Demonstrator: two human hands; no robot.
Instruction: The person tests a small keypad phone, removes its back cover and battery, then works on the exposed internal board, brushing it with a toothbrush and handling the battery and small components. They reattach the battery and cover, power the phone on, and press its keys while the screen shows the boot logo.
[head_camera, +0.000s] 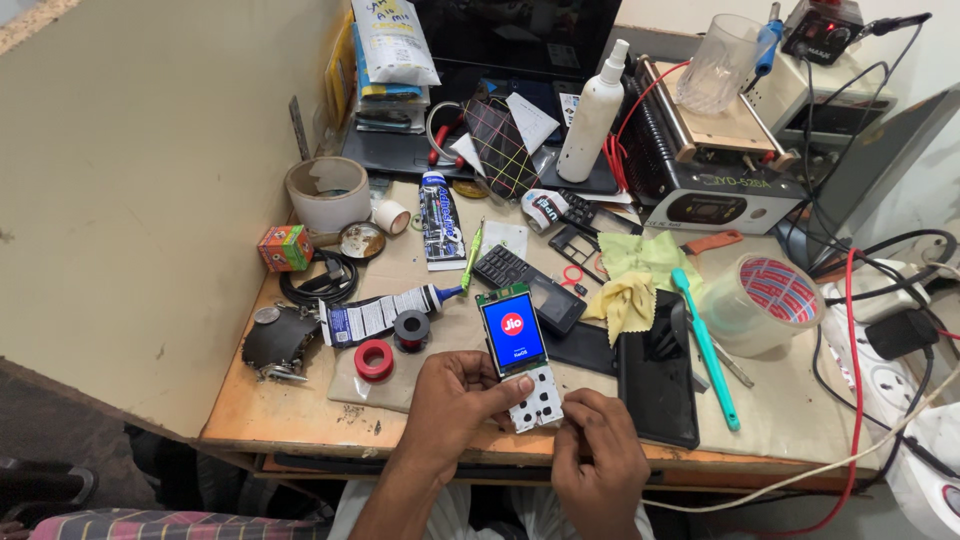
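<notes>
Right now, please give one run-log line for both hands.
left hand: holds bare phone board | right hand: presses its keypad | screen: lit blue | surface: wooden desk

Wooden table (300, 420): tape rolls (328, 190), glue tubes (385, 312), black phone (655, 380).

Beside your roll of tape (327, 193): small orange-green box (285, 247). Right of it: lit blue phone screen (513, 334), black-white glue tube (441, 216). Behind: white pouch (393, 42).
</notes>
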